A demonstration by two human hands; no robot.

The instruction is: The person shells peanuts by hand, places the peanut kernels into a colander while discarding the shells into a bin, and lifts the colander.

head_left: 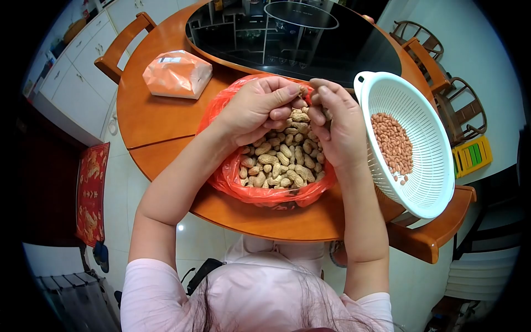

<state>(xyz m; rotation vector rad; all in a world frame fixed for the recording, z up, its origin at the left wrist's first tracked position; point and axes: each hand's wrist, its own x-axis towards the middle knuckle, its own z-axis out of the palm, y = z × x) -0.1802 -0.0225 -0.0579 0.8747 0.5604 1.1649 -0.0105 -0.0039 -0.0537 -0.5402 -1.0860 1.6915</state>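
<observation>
Above the heap of unshelled peanuts (282,157), my left hand (257,105) is closed, its thumb and fingers pinching a small peanut (303,92). My right hand (338,124) faces it a short gap away, fingers curled inward. Part of something pale shows within those curled fingers, too hidden to name. The peanuts fill a red plastic bag (243,191), rolled open on the table beneath both hands. Right of my right hand, a white colander (428,149) contains reddish shelled peanut kernels (391,143) gathered along its near-left side.
The round wooden table (149,124) carries a black glossy turntable (238,39) at its far side. An orange-and-white tissue pack (178,74) lies on the left. A wooden chair (437,235) stands under the colander's side, and another chair (124,47) is at the far left.
</observation>
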